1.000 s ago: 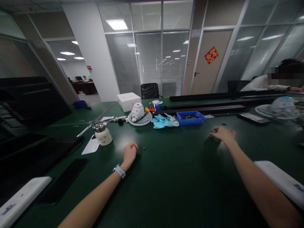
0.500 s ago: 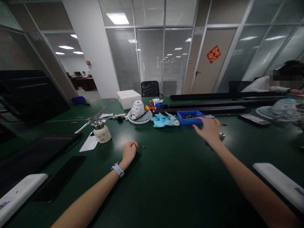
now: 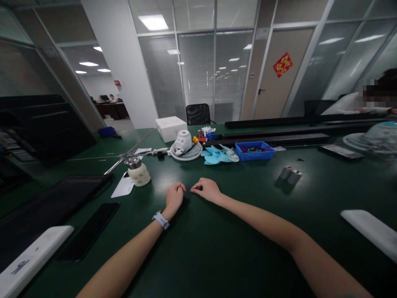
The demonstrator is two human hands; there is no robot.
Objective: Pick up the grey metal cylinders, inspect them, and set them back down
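Note:
My left hand (image 3: pixel 175 195), with a watch (image 3: pixel 161 220) on its wrist, rests on the dark green table (image 3: pixel 198 248) with its fingers curled closed. Whatever it may hold is hidden. Close to its right is my right hand (image 3: pixel 207 190), thumb and fingertips pinched together low over the table. Anything between those fingertips is too small to make out. Beyond the hands lie light blue fan blades (image 3: pixel 215 155) and a blue tray (image 3: pixel 254 154) of small parts. Two metal cylinders (image 3: pixel 290 175) stand farther to the right.
A patterned jar (image 3: pixel 139 174) with a steel lid stands at left near a white card (image 3: pixel 123 187). Farther back are a white fan head on its grille (image 3: pixel 186 153) and a white box (image 3: pixel 170 128). Black bars (image 3: pixel 279 140) lie behind the tray. Another person (image 3: pixel 344 103) sits at far right.
My right hand has swung left from near the metal cylinders to beside my left hand, its spread fingers now pinched. The tiny object seen on the table by my left hand no longer shows.

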